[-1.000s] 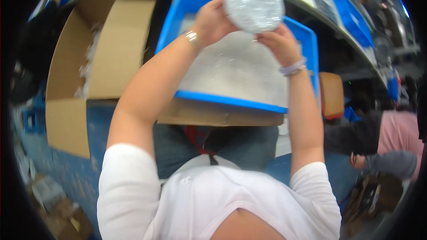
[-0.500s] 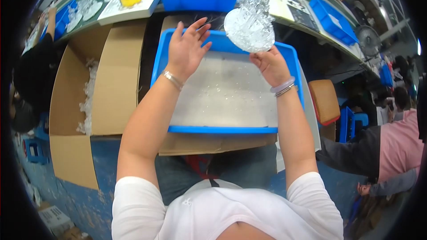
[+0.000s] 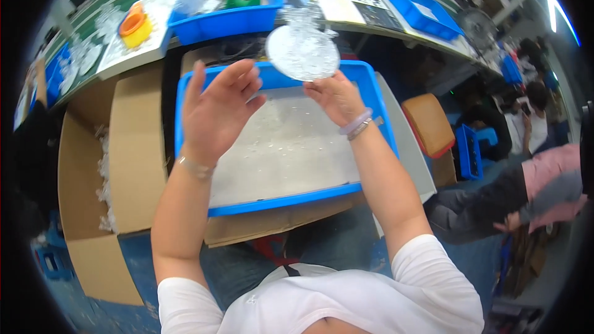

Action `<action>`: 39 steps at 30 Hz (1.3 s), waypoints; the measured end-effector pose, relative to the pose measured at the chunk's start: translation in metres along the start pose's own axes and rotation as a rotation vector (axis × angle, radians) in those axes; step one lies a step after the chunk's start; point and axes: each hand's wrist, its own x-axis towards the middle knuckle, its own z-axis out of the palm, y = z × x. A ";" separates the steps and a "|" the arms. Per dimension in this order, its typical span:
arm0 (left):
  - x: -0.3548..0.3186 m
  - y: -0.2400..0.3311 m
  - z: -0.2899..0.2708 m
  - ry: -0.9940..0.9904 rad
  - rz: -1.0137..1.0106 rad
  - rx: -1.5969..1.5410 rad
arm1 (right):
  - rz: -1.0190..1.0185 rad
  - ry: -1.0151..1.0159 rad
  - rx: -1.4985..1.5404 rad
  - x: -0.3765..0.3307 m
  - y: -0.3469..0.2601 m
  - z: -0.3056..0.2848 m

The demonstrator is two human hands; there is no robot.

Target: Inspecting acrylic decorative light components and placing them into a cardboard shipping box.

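Note:
My right hand [image 3: 340, 100] grips the near edge of a clear plastic piece [image 3: 303, 54], a round disc with a jagged, glassy cluster on its far side. The piece is held up over the far rim of a large blue tray [image 3: 281, 201]. My left hand [image 3: 218, 114] is raised over the tray's left side, fingers apart and nothing in them. It stays clear of the plastic piece. Small clear fragments [image 3: 272, 142] lie scattered on the tray's pale bottom.
To the left, an open cardboard box [image 3: 139, 154] contains clear plastic pieces [image 3: 104, 185]. On the bench beyond stand a blue bin [image 3: 226, 28] with a green object, a yellow-and-orange tape dispenser-like item [image 3: 136, 29] and another blue tray [image 3: 424, 12]. A brown-topped stool [image 3: 428, 125] stands right.
The whole view has turned, shifting the scene leftward. My right hand still holds the plastic piece, whose disc now faces me more. My left hand remains raised and empty, its fingers bent a little differently.

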 end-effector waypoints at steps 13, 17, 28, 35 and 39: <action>-0.009 0.022 0.076 -0.963 -0.330 0.066 | -0.049 -0.053 -0.073 0.003 -0.003 0.008; -0.012 0.022 0.080 -0.907 -0.439 0.161 | -0.071 -0.056 -0.122 0.001 0.000 0.006; -0.018 0.023 0.070 -0.896 -0.336 0.139 | -0.057 -0.055 -0.101 0.001 -0.001 0.006; -0.024 0.024 0.057 -0.860 -0.288 0.099 | -0.054 -0.068 -0.090 0.003 0.000 0.011; -0.029 0.027 0.060 -0.833 -0.265 0.108 | -0.034 -0.098 -0.071 0.003 -0.003 0.015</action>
